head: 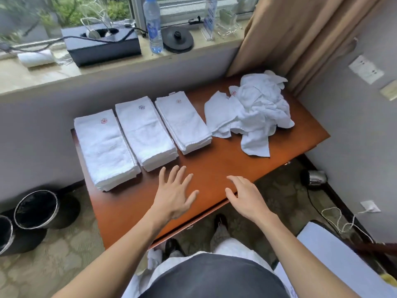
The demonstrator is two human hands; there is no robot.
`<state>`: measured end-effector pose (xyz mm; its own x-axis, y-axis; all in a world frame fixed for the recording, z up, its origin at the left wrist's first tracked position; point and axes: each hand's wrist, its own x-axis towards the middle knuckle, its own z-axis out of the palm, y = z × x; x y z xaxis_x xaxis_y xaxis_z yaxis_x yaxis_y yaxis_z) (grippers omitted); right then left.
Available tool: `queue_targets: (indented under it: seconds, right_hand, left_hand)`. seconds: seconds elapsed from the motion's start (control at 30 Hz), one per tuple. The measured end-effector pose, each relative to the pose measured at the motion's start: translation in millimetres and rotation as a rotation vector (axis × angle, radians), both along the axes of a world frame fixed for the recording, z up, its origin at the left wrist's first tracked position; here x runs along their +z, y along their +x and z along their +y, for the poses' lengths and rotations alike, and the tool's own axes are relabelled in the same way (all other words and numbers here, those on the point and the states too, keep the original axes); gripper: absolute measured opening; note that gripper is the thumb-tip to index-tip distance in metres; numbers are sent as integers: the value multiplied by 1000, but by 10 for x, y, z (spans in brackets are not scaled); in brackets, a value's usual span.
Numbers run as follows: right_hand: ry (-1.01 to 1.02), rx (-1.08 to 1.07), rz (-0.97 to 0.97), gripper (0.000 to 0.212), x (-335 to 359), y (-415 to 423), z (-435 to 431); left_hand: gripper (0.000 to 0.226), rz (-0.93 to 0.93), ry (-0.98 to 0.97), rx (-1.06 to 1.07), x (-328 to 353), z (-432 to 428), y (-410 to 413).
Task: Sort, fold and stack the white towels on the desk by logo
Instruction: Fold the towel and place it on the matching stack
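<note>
Three folded stacks [146, 132] are noted left of the crumpled towel heap [255, 108], left hand [175, 191] and right hand [245, 195] held spread and empty over the tabletop [214, 168] nearer than the heap; the step is judged between folds, a reach to the heap and a logo check being called for next

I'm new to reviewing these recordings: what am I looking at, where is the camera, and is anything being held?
No machine here: a wide-angle camera worn on a person's head looks down at their bare arms. The left hand and right hand are open over the desk, holding nothing. On the desk lie three folded towel stacks, the left stack, middle stack and right stack, each showing a small logo on top. Right of them sits a loose pile of unfolded white towels.
</note>
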<state>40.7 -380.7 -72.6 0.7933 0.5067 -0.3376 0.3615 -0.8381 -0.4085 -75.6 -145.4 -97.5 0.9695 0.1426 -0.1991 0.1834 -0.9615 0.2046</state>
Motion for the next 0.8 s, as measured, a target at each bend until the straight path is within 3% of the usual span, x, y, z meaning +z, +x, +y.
queue_targets:
  seconds: [0.27, 0.47, 0.8]
  right_hand:
    - [-19, -49, -112, 57, -23, 464, -803]
    - [-2, -116, -104, 54, -91, 1090, -1791]
    - [61, -38, -49, 53, -207, 2153, -2351]
  left_hand:
    - [74, -74, 55, -163, 94, -722, 721]
    - [67, -21, 79, -225, -25, -1622, 1426]
    - [55, -61, 81, -172, 130, -2279, 2617]
